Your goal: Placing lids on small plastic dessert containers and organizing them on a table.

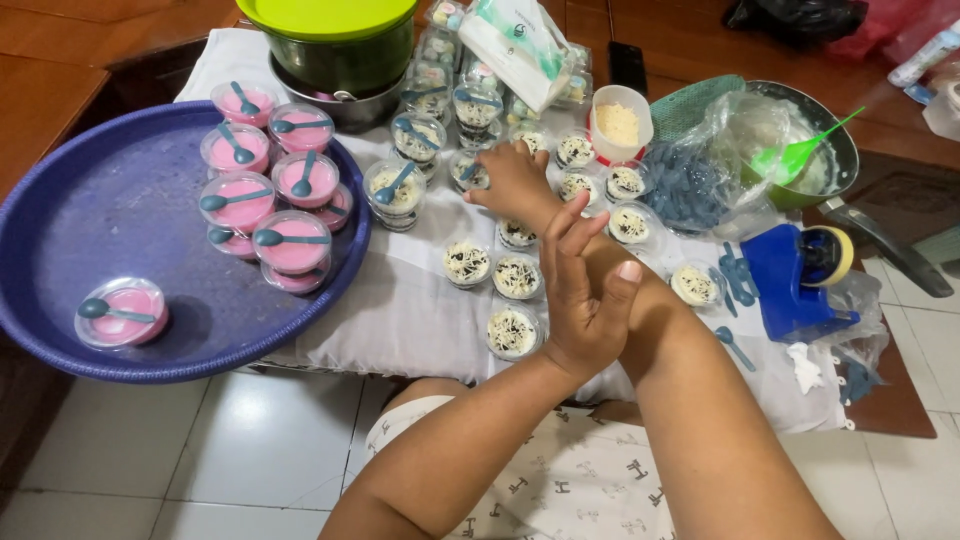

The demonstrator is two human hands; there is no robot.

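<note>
While right hand (515, 180) touches a lidded cup (468, 172): left grip (585, 290) wide, empty; blue tray (120, 220) alongside.

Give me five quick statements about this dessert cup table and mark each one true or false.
1. The right hand reaches across to a lidded cup with a blue spoon on top. True.
2. The left hand grips a spoon. False: it is raised with open fingers and holds nothing.
3. The pink cups sit on the blue round tray. True.
4. The tape dispenser is green. False: it is blue, with a yellowish roll.
5. The white cloth has only pink cups on it. False: the cups on it are white with dark crumbs on top.
</note>
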